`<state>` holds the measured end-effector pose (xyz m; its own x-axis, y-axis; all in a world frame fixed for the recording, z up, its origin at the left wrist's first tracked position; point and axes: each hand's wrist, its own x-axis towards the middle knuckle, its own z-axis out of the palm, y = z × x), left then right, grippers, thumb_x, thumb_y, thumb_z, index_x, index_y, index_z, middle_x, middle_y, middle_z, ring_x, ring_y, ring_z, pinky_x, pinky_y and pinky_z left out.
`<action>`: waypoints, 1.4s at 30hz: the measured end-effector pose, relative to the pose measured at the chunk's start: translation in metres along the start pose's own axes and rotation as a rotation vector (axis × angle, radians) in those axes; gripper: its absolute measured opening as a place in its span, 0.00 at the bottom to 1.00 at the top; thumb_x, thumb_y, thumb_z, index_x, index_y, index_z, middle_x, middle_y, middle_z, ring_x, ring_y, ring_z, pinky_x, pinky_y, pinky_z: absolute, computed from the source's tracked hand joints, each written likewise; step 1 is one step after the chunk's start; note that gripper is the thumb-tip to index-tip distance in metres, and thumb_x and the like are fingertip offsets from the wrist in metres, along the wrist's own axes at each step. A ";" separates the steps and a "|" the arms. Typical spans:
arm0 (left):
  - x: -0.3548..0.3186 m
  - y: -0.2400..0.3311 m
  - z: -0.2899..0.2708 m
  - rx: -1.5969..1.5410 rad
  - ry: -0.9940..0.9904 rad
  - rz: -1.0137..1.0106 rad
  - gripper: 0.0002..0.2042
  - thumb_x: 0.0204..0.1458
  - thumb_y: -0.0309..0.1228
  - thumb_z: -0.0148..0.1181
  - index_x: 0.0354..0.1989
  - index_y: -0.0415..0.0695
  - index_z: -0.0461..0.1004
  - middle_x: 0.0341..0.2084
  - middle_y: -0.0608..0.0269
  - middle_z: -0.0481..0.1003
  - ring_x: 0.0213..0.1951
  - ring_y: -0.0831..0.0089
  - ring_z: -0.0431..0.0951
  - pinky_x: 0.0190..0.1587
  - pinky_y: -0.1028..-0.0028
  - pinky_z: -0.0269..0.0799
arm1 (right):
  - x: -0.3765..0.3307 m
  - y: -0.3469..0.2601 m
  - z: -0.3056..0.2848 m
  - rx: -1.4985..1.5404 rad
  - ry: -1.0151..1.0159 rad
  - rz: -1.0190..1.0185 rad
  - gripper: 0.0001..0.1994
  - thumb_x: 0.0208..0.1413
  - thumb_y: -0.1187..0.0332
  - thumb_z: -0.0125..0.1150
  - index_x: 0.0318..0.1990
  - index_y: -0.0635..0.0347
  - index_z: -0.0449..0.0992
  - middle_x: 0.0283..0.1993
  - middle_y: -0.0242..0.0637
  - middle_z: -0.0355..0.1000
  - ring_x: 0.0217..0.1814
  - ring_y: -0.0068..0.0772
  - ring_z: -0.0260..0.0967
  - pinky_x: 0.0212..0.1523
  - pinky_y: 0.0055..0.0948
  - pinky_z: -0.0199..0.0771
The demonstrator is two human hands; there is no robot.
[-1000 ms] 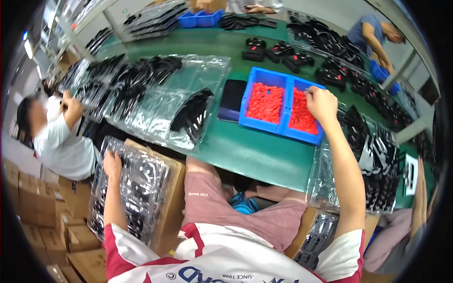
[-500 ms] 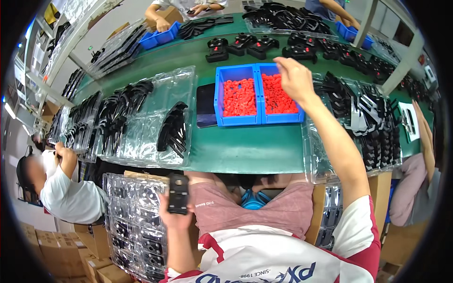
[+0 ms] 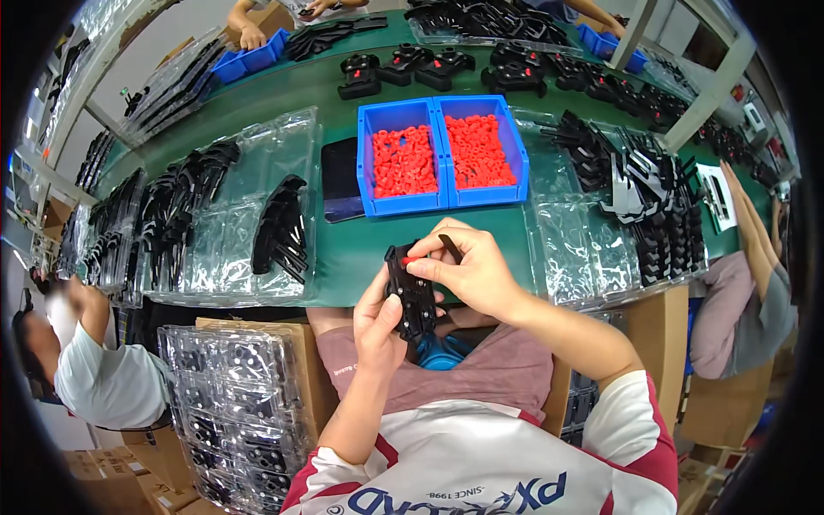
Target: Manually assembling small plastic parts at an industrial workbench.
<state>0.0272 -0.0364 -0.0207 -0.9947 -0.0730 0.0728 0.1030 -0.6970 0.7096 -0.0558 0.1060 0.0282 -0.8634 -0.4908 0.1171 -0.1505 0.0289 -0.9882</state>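
Observation:
My left hand (image 3: 378, 324) is closed round a black plastic housing (image 3: 415, 300) with small screws showing on it, held above the table's front edge. At the housing's upper end, my right hand (image 3: 472, 268) pinches a small red plastic piece (image 3: 408, 261) against it. A slim black stick-like piece (image 3: 451, 249) juts from between the fingers of the same hand; its other end is hidden. Beyond both hands stand two joined blue bins (image 3: 446, 204), filled with loose red pieces (image 3: 481, 153).
Clear plastic trays of black parts lie left (image 3: 202, 215) and right (image 3: 639, 219) on the green table (image 3: 343, 275). A dark flat pad (image 3: 343, 180) is beside the bins. Stacked clear trays (image 3: 236, 403) stand at lower left. Other people sit left, right and across.
My right hand has come from the right-hand bin to the housing, with a red piece in its fingers. My left hand has brought the housing up and rightward. The view has shifted slightly.

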 end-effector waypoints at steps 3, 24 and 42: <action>-0.003 -0.003 -0.005 0.088 0.008 0.002 0.28 0.56 0.28 0.54 0.66 0.35 0.56 0.50 0.43 0.71 0.42 0.52 0.79 0.42 0.60 0.80 | -0.001 0.005 0.004 0.152 0.052 0.117 0.09 0.52 0.73 0.66 0.40 0.61 0.75 0.27 0.29 0.66 0.26 0.19 0.62 0.26 0.22 0.66; -0.034 -0.003 -0.035 -0.560 -0.121 -0.204 0.34 0.51 0.24 0.50 0.69 0.44 0.47 0.50 0.37 0.67 0.43 0.46 0.76 0.46 0.49 0.76 | 0.156 0.070 -0.095 -0.862 0.309 -0.137 0.11 0.52 0.70 0.57 0.39 0.68 0.77 0.36 0.47 0.78 0.34 0.41 0.73 0.39 0.35 0.72; -0.025 -0.008 -0.038 -0.596 -0.098 -0.208 0.31 0.52 0.27 0.49 0.67 0.41 0.51 0.47 0.38 0.68 0.37 0.49 0.77 0.38 0.55 0.79 | 0.050 -0.029 -0.008 -0.366 -0.013 -0.203 0.07 0.50 0.76 0.64 0.37 0.64 0.81 0.32 0.31 0.76 0.30 0.20 0.66 0.30 0.17 0.65</action>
<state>0.0510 -0.0561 -0.0547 -0.9865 0.1529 0.0591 -0.1378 -0.9687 0.2063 -0.0986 0.0879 0.0632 -0.7929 -0.5290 0.3023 -0.4802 0.2372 -0.8445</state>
